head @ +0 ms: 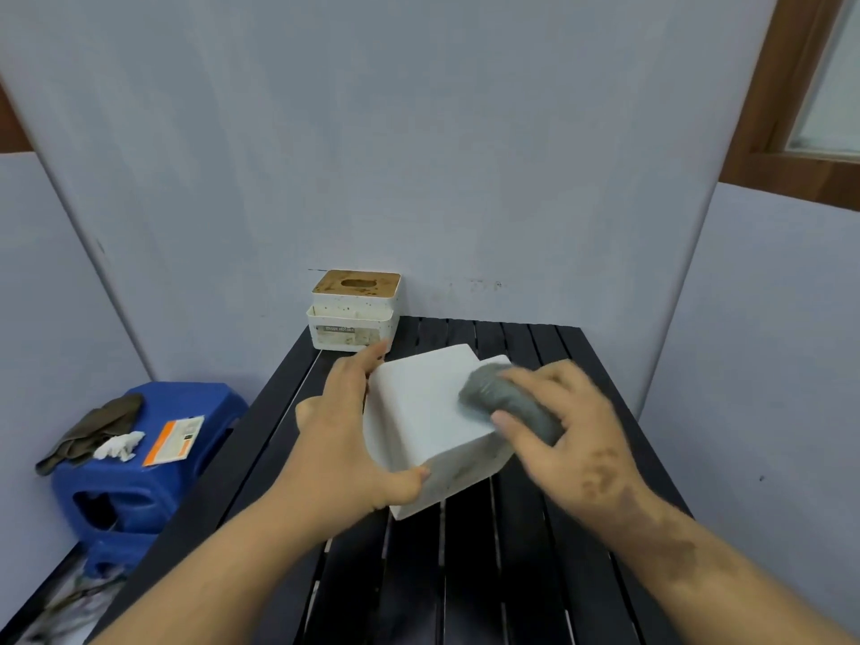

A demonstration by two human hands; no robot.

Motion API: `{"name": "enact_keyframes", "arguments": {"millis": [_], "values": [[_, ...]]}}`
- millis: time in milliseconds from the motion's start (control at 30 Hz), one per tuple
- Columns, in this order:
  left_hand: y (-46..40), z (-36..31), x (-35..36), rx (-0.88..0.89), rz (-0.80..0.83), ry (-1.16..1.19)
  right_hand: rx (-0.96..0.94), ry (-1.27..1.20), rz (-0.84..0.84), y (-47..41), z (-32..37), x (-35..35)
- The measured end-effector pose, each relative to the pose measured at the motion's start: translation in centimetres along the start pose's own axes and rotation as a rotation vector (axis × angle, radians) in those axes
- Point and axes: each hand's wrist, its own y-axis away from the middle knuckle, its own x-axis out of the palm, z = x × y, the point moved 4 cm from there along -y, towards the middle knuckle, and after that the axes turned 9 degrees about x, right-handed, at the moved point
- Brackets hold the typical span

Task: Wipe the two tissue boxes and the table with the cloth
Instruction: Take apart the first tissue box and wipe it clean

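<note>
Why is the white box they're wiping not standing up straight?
The white box is tipped: the left hand holds it tilted on the table so its plain face turns up for the grey cloth.

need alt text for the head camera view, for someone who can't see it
A person's right hand rubs a grey cloth over a white tissue box that the left hand steadies on a black slatted table. A second, wood-topped tissue box stands at the far edge.
</note>
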Motion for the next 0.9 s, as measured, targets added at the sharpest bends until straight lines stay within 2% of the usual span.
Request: {"name": "enact_keyframes", "arguments": {"millis": [100,200,367,467,567,667,800,900], "values": [[-0.2,0.6,-0.2,0.011,0.039,-0.02,-0.255,0.131,0.159,2.3,3.4,2.6],[-0.6,0.6,-0.5,0.02,0.095,-0.068,-0.323,0.275,0.129,1.5,2.9,2.0],[-1.4,0.5,-1.5,-0.039,0.186,-0.168,0.047,0.034,0.049,-1.1,-2.9,-2.2],[-1.4,1.0,-2.0,-0.018,0.225,-0.186,0.211,-0.12,0.087,-0.7,-3.9,-2.4],[-1.2,1.2,-2.2,0.021,0.26,-0.197,0.232,-0.24,0.067,0.3,-2.7,-1.7],[-1.4,1.2,-2.3,0.033,0.292,-0.229,0.23,-0.233,0.036,0.5,-2.0,-1.2],[-1.8,1.5,-2.6,-0.005,0.331,-0.253,0.352,-0.327,0.114,0.3,-2.6,-2.0],[-2.8,1.6,-3.0,-0.055,0.37,-0.261,0.385,-0.274,0.133,0.1,-3.3,-3.1]]}}
